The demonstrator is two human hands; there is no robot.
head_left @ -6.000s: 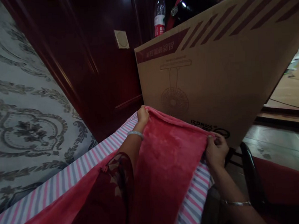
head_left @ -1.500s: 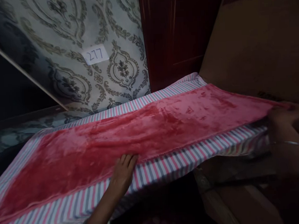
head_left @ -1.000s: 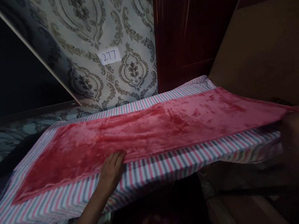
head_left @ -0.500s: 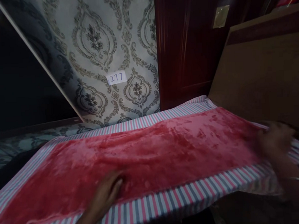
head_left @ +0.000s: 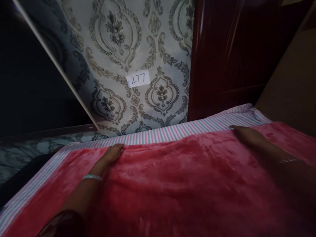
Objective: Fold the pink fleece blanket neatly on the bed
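A red plush blanket (head_left: 172,188) lies spread over a striped pink, grey and white sheet (head_left: 159,134). At the blanket's far edge, on the left, rests my left hand (head_left: 113,153), its fingers stretched out over the plush and nothing held in them. My right hand (head_left: 247,135) touches the same far edge on the right, where the plush meets the striped cloth. Its fingers reach forward and look extended, though the hand is dim and partly blurred. The blanket's near edge is out of view.
Behind the sheet stands a patterned wall (head_left: 153,30) with a paper label (head_left: 138,79) reading 277. A large dark screen (head_left: 34,75) is at the left. A dark red wooden panel (head_left: 228,51) and a brown board (head_left: 296,79) rise at the right.
My left hand has moved from the blanket's near part to its far edge. My right hand has come from the right end to the far edge. The view has shifted closer.
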